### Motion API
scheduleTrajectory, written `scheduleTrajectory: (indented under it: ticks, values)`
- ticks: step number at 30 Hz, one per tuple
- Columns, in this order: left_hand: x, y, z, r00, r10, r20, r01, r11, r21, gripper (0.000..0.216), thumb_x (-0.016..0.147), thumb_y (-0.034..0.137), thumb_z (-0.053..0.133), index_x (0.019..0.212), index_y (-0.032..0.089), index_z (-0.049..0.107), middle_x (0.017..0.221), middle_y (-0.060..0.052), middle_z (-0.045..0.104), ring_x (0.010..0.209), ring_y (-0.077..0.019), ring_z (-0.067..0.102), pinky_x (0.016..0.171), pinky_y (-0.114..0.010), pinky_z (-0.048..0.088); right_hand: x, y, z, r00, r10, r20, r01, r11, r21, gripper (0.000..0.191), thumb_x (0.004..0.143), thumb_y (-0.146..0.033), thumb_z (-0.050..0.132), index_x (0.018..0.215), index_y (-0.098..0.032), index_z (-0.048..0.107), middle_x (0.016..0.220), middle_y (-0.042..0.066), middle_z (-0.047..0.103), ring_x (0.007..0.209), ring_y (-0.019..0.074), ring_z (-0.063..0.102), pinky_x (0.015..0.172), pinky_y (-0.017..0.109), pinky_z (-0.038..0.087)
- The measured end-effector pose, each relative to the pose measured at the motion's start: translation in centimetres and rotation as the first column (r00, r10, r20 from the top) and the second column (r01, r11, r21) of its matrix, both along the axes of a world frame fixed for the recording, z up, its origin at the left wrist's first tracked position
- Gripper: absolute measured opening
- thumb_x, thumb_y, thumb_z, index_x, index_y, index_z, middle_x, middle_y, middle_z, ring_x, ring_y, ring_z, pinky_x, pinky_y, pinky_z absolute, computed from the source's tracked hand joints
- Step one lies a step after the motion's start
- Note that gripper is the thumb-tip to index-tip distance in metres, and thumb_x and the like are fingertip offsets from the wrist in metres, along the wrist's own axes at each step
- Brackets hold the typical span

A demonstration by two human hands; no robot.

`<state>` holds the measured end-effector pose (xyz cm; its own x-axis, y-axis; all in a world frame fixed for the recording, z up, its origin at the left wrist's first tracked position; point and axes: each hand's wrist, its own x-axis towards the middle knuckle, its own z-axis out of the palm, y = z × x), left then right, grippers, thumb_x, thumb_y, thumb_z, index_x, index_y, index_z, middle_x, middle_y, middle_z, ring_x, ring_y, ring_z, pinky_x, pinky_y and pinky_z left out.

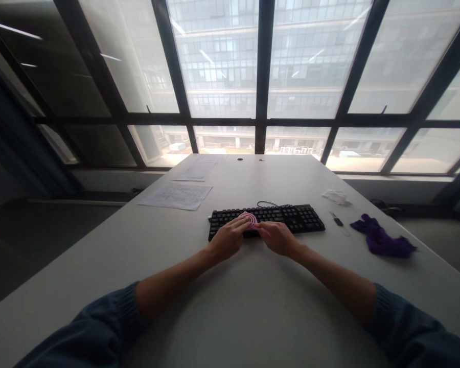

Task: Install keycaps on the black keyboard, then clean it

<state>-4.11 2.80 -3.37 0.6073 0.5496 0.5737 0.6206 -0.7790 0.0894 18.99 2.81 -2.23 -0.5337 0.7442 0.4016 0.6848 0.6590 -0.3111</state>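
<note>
A pink handheld fan (249, 220), with a round head of concentric rings and a short handle, is over the near-middle keys of a black keyboard (302, 214). My left hand (229, 236) has its fingers closed against the left side of the round head. My right hand (278, 236) is wrapped around the pink handle, which points toward me on the right. The fingers partly cover the fan, and I cannot tell whether it touches the keys. Both hands are at the keyboard's front edge.
Right of the keyboard lie a small black piece with a pale loop (338, 222), a crumpled white wrapper or tissue (336, 197) and a purple cloth (387, 243). Printed sheets (176, 197) lie on the white table (249, 306) at left. A keyboard cable (267, 203) curls behind. Windows stand beyond.
</note>
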Motion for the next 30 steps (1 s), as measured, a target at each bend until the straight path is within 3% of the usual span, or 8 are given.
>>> scheduleTrajectory:
  ticks: [6,15,22,30]
  values:
    - [-0.2,0.2,-0.2,1.0,0.006,0.012,-0.006,1.0,-0.006,0.051,0.092,0.004,0.04,0.138,0.016,0.057,0.142,-0.01,0.06,0.141,-0.0216,0.048,0.118,-0.045,0.044,-0.4,-0.3,0.0,0.999,-0.022,0.035,0.023,1.0,-0.015,0.025,0.099,-0.022,0.049,0.115,-0.024,0.068,0.104,0.005,0.077,0.094,0.0204,0.073,0.078,0.025,0.047]
    - [0.7,-0.3,0.4,0.997,0.077,0.028,-0.077,0.997,0.02,0.055,0.096,0.011,0.041,0.151,0.015,0.043,0.154,-0.013,0.047,0.146,-0.0249,0.039,0.12,-0.05,0.04,-0.8,0.9,-0.7,0.988,-0.152,-0.017,0.153,0.979,0.132,0.032,0.105,-0.028,0.042,0.125,-0.023,0.066,0.097,0.007,0.073,0.087,0.0172,0.068,0.08,0.025,0.046]
    - [1.1,-0.1,-0.4,0.991,0.136,-0.001,-0.136,0.991,0.002,0.046,0.098,0.021,0.046,0.143,0.013,0.053,0.148,-0.016,0.053,0.14,-0.0277,0.047,0.118,-0.051,0.042,-1.4,1.7,0.3,0.958,-0.251,0.135,0.238,0.965,0.109,0.035,0.105,-0.028,0.04,0.132,-0.024,0.062,0.098,0.008,0.071,0.088,0.0196,0.068,0.079,0.026,0.044]
    - [1.0,0.1,-0.6,0.992,0.128,-0.001,-0.128,0.992,0.019,0.043,0.098,0.021,0.046,0.139,0.014,0.056,0.145,-0.015,0.056,0.137,-0.0276,0.051,0.116,-0.052,0.043,-1.4,1.5,1.2,0.96,-0.216,0.18,0.212,0.976,0.045,0.034,0.106,-0.03,0.037,0.126,-0.026,0.064,0.097,0.008,0.074,0.09,0.02,0.07,0.078,0.026,0.045]
